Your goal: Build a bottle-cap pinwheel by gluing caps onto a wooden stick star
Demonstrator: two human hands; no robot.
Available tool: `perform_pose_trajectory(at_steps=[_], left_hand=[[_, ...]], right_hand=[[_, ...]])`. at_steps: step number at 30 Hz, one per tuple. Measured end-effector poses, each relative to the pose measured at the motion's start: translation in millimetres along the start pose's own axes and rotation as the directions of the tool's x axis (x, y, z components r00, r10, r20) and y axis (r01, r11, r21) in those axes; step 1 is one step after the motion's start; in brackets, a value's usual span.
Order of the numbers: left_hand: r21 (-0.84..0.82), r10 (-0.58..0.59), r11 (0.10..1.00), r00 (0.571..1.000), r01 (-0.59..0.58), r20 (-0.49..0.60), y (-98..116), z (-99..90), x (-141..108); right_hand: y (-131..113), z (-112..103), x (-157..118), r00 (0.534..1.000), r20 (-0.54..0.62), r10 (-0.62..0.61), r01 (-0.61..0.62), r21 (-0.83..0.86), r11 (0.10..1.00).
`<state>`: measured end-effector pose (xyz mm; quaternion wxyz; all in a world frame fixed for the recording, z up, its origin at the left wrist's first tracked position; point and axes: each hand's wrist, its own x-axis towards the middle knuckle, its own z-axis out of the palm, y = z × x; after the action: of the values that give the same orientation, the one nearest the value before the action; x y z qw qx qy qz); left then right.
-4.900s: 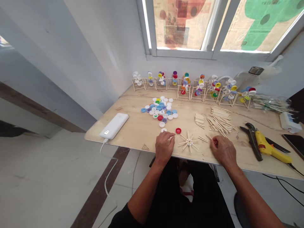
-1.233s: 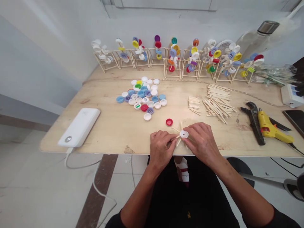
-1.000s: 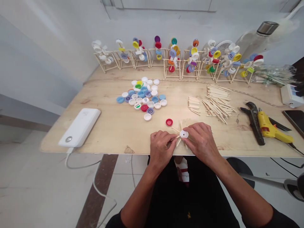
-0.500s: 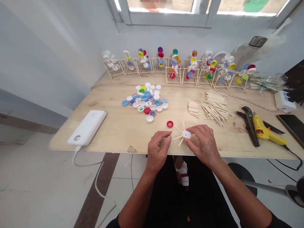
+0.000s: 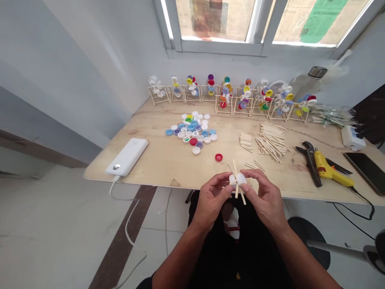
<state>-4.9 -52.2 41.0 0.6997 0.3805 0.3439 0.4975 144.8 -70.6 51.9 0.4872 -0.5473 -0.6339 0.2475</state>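
Note:
Just over the table's front edge, a white hub with wooden sticks [image 5: 241, 179] radiating from it is held between both hands. My left hand [image 5: 213, 197] is closed on its left side, thumb and fingers pinching. On its right side my right hand [image 5: 267, 195] pinches it too. The sticks point up and down from the middle, and my fingers cover some of them. Behind the hub, a red bottle cap [image 5: 218, 157] lies on the table. A few loose sticks [image 5: 255, 165] rest just beyond my right hand.
Mixed bottle caps [image 5: 195, 130] are heaped mid-table, with stick piles [image 5: 272, 138] to their right. Capped stick frames [image 5: 225, 98] line the back. A white power bank [image 5: 128, 157] sits left; pliers [image 5: 309, 164], a yellow glue gun [image 5: 326, 166] and a phone [image 5: 363, 170] lie right.
My left hand, apart and empty before, has come to grip the hub with my right. The hub has turned and moved slightly nearer me. The camera view has tilted up.

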Motion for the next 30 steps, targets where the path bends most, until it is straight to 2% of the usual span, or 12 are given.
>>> perform_pose_trajectory(at_steps=[3,6,9,12,19,24,30], left_hand=[[-0.13,-0.048,0.991,0.999,0.045,-0.014,2.2,0.0,-5.4],[-0.257,-0.109,0.96,0.994,0.111,0.02,4.4,-1.4,-9.7],[-0.336,-0.139,0.93,0.989,0.149,0.054,5.0,-3.5,-13.8],[-0.365,-0.163,0.916,0.986,0.166,0.039,3.9,-5.9,-17.4],[-0.354,-0.15,0.925,0.989,0.14,-0.001,1.5,-7.3,-20.4],[-0.308,-0.095,0.947,0.995,0.093,0.01,-0.7,-7.1,-21.0],[-0.255,-0.097,0.963,0.995,0.086,-0.03,-1.2,-5.2,-22.9]], right_hand=[[-12.5,-1.2,-4.1,0.997,0.002,-0.08,0.08,-0.068,0.994],[-27.6,-2.1,-7.7,0.983,0.012,-0.185,0.184,-0.172,0.968],[-41.9,-1.9,-10.6,0.952,0.01,-0.307,0.298,-0.268,0.916],[-53.7,-0.9,-12.8,0.921,-0.004,-0.39,0.369,-0.316,0.874],[-67.6,1.1,-17.2,0.907,-0.048,-0.419,0.385,-0.313,0.868],[-68.6,1.8,-19.1,0.906,-0.075,-0.417,0.378,-0.302,0.875],[-65.2,1.7,-20.7,0.9,-0.085,-0.428,0.387,-0.301,0.872]])
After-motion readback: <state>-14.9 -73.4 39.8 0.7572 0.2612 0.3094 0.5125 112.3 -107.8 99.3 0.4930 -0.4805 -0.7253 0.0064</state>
